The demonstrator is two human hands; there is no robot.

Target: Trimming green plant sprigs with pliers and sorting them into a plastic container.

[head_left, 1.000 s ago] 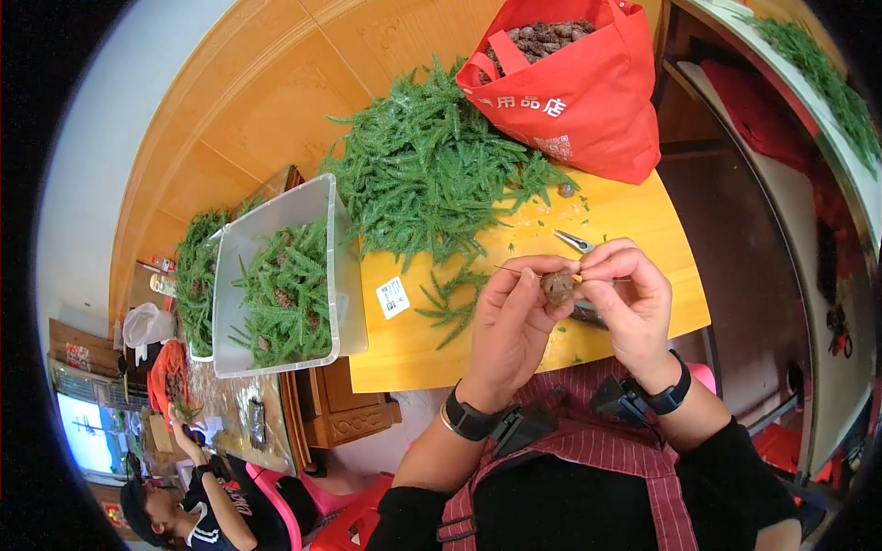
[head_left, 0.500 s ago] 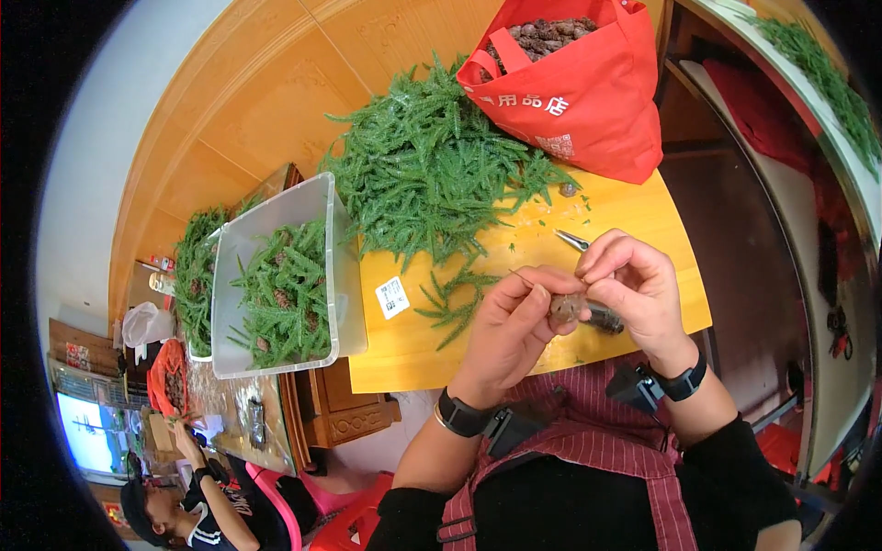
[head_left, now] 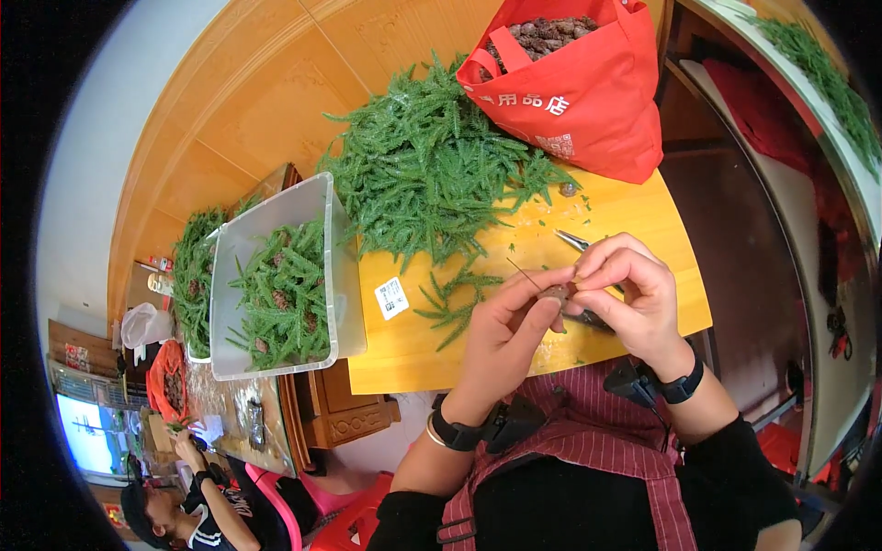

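Pine cone: a small brown, rough cone (head_left: pixel 557 296), pinched between both hands above the near edge of the yellow table (head_left: pixel 643 216), toward 5 o'clock of the tabletop.
Wire: a thin dark strand (head_left: pixel 524 273) runs up from the cone toward 10 o'clock; its lower end is lost among the fingertips.
Left hand: the left hand (head_left: pixel 503 332) has its fingers curled in, thumb and forefinger tips pressed on the cone from 7 o'clock.
Right hand: the right hand (head_left: pixel 634 296) has its fingers bent close together, tips closed on the cone from 3 o'clock.
Tool: metal tweezers or pliers (head_left: pixel 573 241) lie on the table at 12 o'clock of the right hand, mostly covered by it, so the kind is unclear.
Green sprigs: a heap of needle-like sprigs (head_left: pixel 432 184) sits at 11 o'clock of the hands; a few loose ones (head_left: pixel 452 298) lie just beside the left hand.
Red bag: a red bag (head_left: pixel 579 92) full of brown cones stands at 12 o'clock, its top cut by the frame.
Clear tray: a clear tray (head_left: pixel 225 303) holding sprigs sits at 9 o'clock, overhanging the table's edge.
Hard to tell: most of the cone is hidden by fingertips.
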